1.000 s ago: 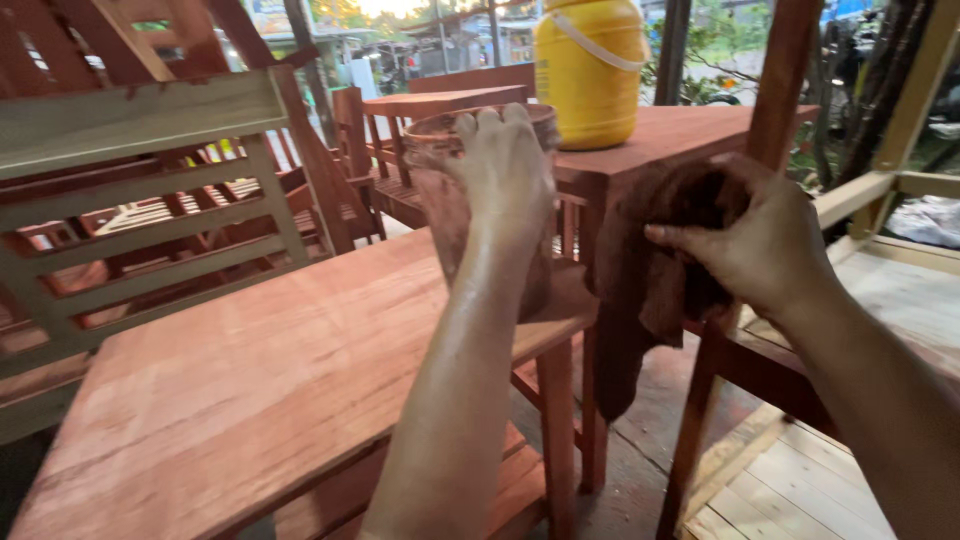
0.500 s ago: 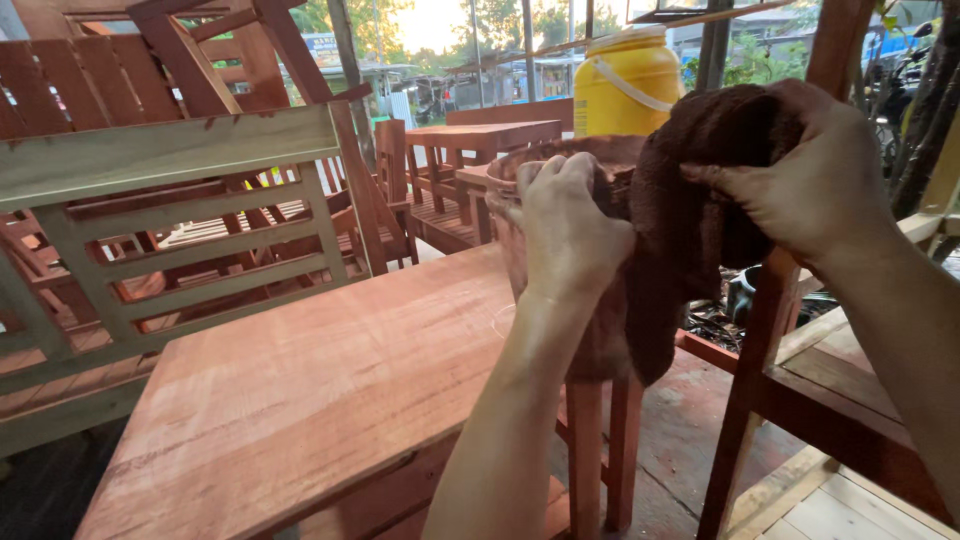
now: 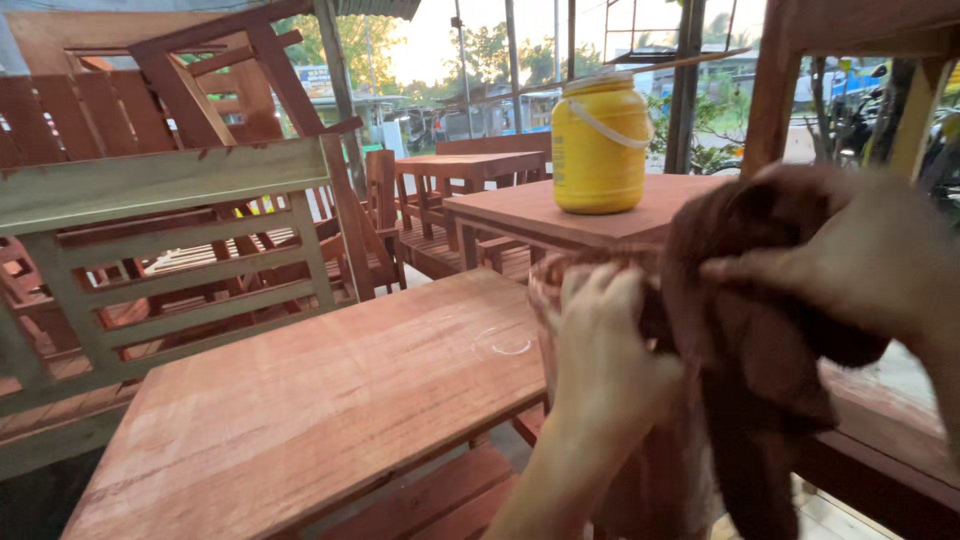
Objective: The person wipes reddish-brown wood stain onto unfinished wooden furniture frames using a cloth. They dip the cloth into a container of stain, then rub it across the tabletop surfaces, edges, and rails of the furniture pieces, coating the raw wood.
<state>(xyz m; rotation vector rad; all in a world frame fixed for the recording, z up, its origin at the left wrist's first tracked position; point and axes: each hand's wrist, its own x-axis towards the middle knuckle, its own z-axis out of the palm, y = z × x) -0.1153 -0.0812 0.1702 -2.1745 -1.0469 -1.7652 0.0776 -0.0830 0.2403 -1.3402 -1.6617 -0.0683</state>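
- The left hand [image 3: 605,350] is wrapped around a clear glass [image 3: 560,285], fingers curled on its wall and rim, holding it up above the near edge of the desk [image 3: 330,400].
- The right hand [image 3: 850,265], just to the right of it, is pinched on a dark brown cloth [image 3: 745,330], which is bunched against the glass and hangs limp below both hands.
- This looks like the wiping step: the cloth is being worked over the glass.
- The glass is thin and see-through; the cloth is soft and creased.
- The desk is flat, reddish planed wood, with a faint wet ring [image 3: 503,342] left of the left hand.
- Beyond the hands, a yellow lidded tub [image 3: 598,145] with a white handle stands on another wooden table [image 3: 520,215].
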